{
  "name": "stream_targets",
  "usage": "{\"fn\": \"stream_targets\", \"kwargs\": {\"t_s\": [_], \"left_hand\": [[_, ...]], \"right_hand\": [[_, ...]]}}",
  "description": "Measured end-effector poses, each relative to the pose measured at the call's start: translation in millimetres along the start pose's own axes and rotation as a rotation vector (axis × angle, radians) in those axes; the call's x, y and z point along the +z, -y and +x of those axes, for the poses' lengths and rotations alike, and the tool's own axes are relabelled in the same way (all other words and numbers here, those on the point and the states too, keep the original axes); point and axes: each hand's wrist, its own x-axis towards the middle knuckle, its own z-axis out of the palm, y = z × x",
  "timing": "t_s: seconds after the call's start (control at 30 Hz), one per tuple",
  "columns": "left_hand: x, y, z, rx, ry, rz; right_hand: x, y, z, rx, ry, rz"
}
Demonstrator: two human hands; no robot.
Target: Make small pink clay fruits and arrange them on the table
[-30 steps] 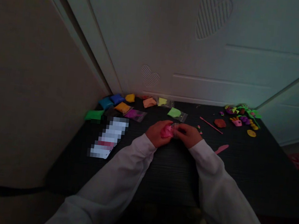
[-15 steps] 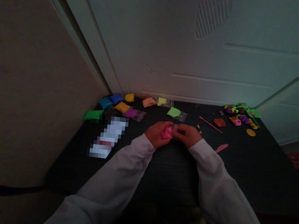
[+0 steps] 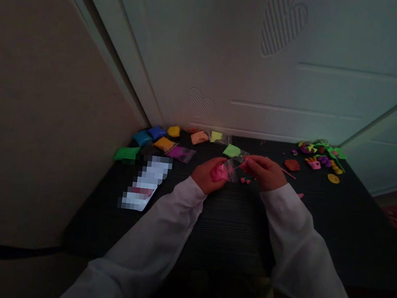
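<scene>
My left hand is closed round a small clear bag of pink modelling clay, its open end facing right. My right hand pinches a bit of pink clay, from which a thin pink strand stretches back to the bag's mouth. Below the right fingers, small pink pieces lie on the dark tabletop. Beside the right wrist, a pink stick tool is partly hidden by the hand, and only the tip of a pink plastic knife shows.
Bags of coloured clay, among them a green one and a purple one, line the table's back left. A phone lies in front of them. At the back right are several clay models, a reddish-brown lump and a yellow disc.
My right hand has moved from the bag's mouth to the right and slightly up, drawing out a bit of pink clay. My left hand stays nearly in place with the bag.
</scene>
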Motion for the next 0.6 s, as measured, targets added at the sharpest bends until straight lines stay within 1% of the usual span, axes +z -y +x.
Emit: {"fn": "stream_targets", "kwargs": {"t_s": [0.1, 0.17, 0.23, 0.33, 0.4, 0.47, 0.6], "left_hand": [[-0.3, -0.1, 0.7, -0.009, -0.006, -0.006], [-0.2, -0.4, 0.9, -0.017, -0.011, -0.009], [0.1, -0.8, 0.9, -0.018, -0.014, -0.015], [1.2, -0.8, 0.2, -0.011, -0.020, -0.024], [2.0, -0.6, -0.3, 0.003, -0.019, -0.026], [2.6, -0.3, -0.8, 0.021, -0.015, -0.028], [2.7, -0.3, -0.9, 0.028, -0.007, -0.020]], "right_hand": [[0.4, -1.3, -0.3, 0.015, 0.018, 0.054], [0.3, -0.9, -1.5, -0.004, 0.013, 0.016], [0.7, 0.1, -3.0, -0.055, 0.022, -0.126], [4.0, 1.3, -5.9, -0.167, 0.074, -0.470], [7.4, 1.9, -7.8, -0.235, 0.109, -0.640], [10.3, 3.0, -9.3, -0.280, 0.116, -0.718], [12.0, 5.0, -10.3, -0.335, 0.089, -0.784]]}}
